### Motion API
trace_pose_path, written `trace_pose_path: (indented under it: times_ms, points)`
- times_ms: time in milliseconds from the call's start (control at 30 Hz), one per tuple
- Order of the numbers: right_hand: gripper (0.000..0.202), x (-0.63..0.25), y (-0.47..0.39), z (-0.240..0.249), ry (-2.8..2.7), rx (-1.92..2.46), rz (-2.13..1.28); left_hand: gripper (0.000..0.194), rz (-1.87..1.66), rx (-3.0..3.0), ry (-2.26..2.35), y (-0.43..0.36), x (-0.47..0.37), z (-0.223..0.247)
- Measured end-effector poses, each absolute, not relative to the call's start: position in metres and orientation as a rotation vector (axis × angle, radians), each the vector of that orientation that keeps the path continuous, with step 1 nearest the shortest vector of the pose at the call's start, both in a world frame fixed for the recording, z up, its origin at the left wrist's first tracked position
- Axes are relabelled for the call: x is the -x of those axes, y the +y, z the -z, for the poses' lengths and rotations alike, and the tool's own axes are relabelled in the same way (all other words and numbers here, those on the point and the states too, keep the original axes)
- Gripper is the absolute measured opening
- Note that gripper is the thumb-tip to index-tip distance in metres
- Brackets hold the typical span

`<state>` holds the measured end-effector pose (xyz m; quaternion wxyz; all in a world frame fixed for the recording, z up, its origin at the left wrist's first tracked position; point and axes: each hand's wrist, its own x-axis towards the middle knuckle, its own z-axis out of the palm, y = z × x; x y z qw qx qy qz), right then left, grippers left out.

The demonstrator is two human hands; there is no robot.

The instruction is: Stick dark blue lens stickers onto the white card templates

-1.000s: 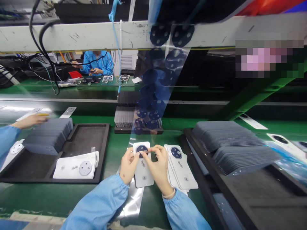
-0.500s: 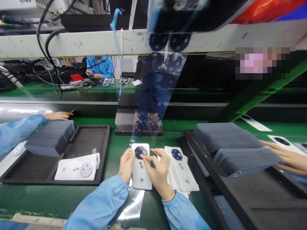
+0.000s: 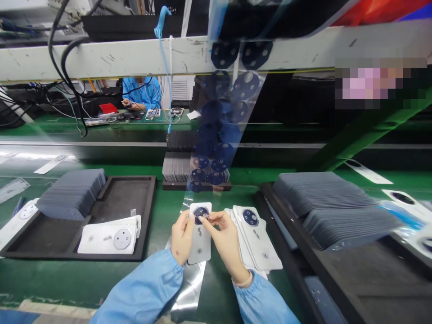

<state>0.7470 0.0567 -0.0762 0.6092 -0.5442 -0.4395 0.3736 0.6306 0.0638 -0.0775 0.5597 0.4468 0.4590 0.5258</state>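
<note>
A white phone back cover (image 3: 199,246) is held upright in front of me, with dark lettering and a dark round camera-area sticker (image 3: 201,212) near its top. My left hand (image 3: 182,236) is closed on the cover's left edge, its thumb beside the sticker. At the upper right edge my right hand (image 3: 225,240) is closed, thumb pressed over the sticker and fingertips near the rim; part of the sticker is hidden beneath. Just right of my right hand lies a pile of similar white covers (image 3: 258,243), the top one bearing a dark camera sticker.
A clear film strip with dark stickers (image 3: 216,132) hangs ahead. On the left, a black tray (image 3: 150,202) holds grey panels (image 3: 72,193) and white covers (image 3: 101,238). Another black tray (image 3: 371,274) with a row of panels (image 3: 330,202) stands right. A person (image 3: 141,94) sits beyond.
The sticker sits flatter on the cover, my right thumb pressing on it. My hands and the cover have shifted slightly. Other people's hands at far left and right have left view.
</note>
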Motion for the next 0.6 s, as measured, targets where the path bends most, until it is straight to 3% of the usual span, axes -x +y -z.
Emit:
trace_pose_path:
  times_ms: [133, 333, 600]
  points:
    - [0.041, -0.747, 0.057, 0.074, -0.928, 1.206, -0.929, 0.034, -1.248, -1.157, 1.141, 0.061, -0.631, 0.078]
    - [0.021, -0.747, 0.055, 0.072, -1.068, 1.28, -0.859, 0.033, -1.262, -1.218, 1.18, 0.057, -0.632, 0.073]
    - [0.007, -0.74, 0.046, 0.077, -1.312, 1.175, -0.293, 0.034, -1.27, -0.847, 0.951, 0.063, -0.634, 0.071]
